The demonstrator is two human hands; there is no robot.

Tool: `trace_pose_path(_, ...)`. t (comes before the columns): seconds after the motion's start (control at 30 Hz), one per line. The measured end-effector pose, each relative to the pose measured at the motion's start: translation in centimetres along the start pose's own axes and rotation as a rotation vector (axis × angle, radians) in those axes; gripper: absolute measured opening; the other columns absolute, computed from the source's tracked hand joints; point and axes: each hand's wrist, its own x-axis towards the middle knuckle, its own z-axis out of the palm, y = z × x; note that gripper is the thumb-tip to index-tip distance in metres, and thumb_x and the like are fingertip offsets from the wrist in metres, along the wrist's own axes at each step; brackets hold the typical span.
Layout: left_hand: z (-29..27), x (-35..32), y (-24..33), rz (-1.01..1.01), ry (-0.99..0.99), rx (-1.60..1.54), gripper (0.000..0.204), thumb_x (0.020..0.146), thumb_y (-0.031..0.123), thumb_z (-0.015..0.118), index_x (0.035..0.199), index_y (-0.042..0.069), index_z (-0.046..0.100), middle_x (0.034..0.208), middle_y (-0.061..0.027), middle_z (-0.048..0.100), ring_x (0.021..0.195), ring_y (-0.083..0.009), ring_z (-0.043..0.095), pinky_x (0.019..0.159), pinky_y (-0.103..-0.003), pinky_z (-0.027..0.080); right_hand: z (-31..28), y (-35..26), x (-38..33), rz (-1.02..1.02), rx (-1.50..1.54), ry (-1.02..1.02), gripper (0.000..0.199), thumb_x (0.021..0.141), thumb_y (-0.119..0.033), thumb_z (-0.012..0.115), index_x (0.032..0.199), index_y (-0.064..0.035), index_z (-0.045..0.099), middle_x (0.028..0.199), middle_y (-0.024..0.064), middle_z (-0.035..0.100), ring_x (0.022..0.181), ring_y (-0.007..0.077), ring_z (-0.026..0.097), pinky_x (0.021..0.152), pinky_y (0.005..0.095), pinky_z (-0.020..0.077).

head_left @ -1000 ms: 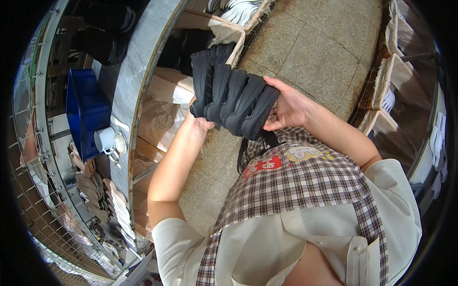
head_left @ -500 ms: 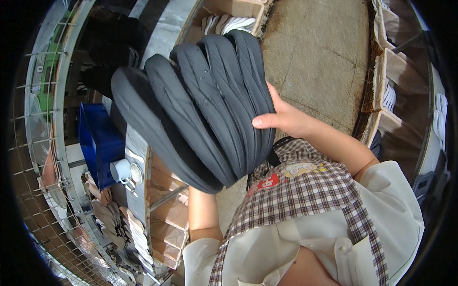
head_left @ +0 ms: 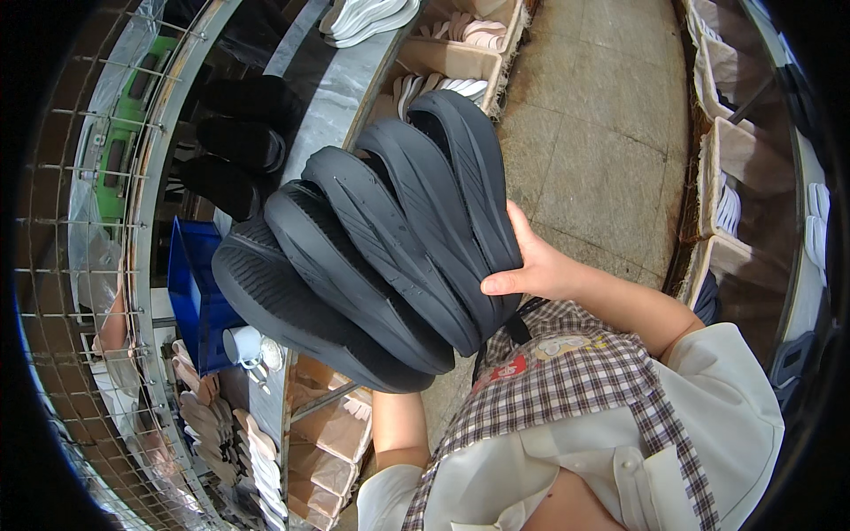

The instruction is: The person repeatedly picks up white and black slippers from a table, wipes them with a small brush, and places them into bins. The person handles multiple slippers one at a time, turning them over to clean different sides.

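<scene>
Head view: right hand (head_left: 540,265) grip clasps four dark shoe soles (head_left: 381,239); left grip hidden.

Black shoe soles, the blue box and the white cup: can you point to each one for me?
black shoe soles (head_left: 381,239), head view, on the ribbed bottom of a middle sole in the stack.
blue box (head_left: 190,292), head view, on its side wall.
white cup (head_left: 241,344), head view, on its round side.

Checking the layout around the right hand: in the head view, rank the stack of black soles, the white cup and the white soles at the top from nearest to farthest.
From the right hand:
1. Stack of black soles, touching it, to its left.
2. White cup, lower left, by the blue bin.
3. White soles, top edge.
</scene>
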Motion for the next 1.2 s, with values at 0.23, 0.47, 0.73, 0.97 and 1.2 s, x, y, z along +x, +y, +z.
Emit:
trace_pose_path(0.23, 0.7, 1.7, 0.4, 0.037, -0.035, -0.015, 0.037, 0.093, 0.024, 0.05, 0.117, -0.004, 0.052, 0.11, -0.016, 0.06, 0.098, -0.0258, 0.061, 0.086, -0.038, 0.051, -0.2, 1.2, 0.1, -0.021, -0.015, 0.007, 0.111, 0.072, -0.03, 0.078, 0.142, 0.001, -0.002, 0.144, 0.0207, 0.013, 0.136, 0.031, 0.014, 0.111, 0.0403, 0.0152)
trace_pose_path(0.47, 0.7, 2.0, 0.6, 0.071, -0.046, -0.03, 0.037, 0.093, 0.023, 0.05, 0.117, -0.004, 0.052, 0.11, -0.0158, 0.06, 0.097, -0.0256, 0.061, 0.086, -0.038, 0.051, -0.3, 1.5, 0.0, -0.023, -0.123, 0.03, 0.112, 0.069, -0.036, 0.078, 0.142, 0.0018, 0.002, 0.144, 0.0223, 0.01, 0.136, 0.0335, 0.01, 0.111, 0.0412, 0.0129)
trace_pose_path(0.73, 0.8, 2.2, 1.4, 0.14, -0.062, -0.056, 0.036, 0.093, 0.023, 0.05, 0.117, -0.004, 0.052, 0.109, -0.0157, 0.06, 0.096, -0.0254, 0.061, 0.085, -0.038, 0.052, 0.0, 0.9, 0.0, 0.025, -0.022, 0.05, 0.11, 0.068, -0.025, 0.081, 0.142, 0.0026, 0.004, 0.145, 0.0179, 0.018, 0.135, 0.0278, 0.019, 0.11, 0.0375, 0.0176)
trace_pose_path(0.97, 0.8, 2.4, 1.5, 0.195, -0.067, -0.084, 0.036, 0.093, 0.022, 0.05, 0.117, -0.004, 0.052, 0.109, -0.0155, 0.06, 0.096, -0.0253, 0.062, 0.084, -0.038, 0.052, -3.5, 1.4, 2.5, -0.124, -0.313, 0.009, 0.112, 0.066, -0.024, 0.081, 0.143, 0.0013, 0.004, 0.146, 0.0177, 0.019, 0.135, 0.027, 0.02, 0.111, 0.0366, 0.0179)
trace_pose_path(1.2, -0.1, 1.7, -0.2, 0.139, -0.047, -0.091, 0.035, 0.093, 0.022, 0.05, 0.117, -0.003, 0.052, 0.109, -0.0154, 0.06, 0.095, -0.0251, 0.062, 0.084, -0.038, 0.052, -7.0, 2.6, 4.5, -0.185, -0.502, 0.0, 0.116, 0.063, -0.023, 0.083, 0.144, -0.0055, 0.001, 0.146, 0.0163, 0.017, 0.136, 0.0265, 0.018, 0.11, 0.0372, 0.0198)
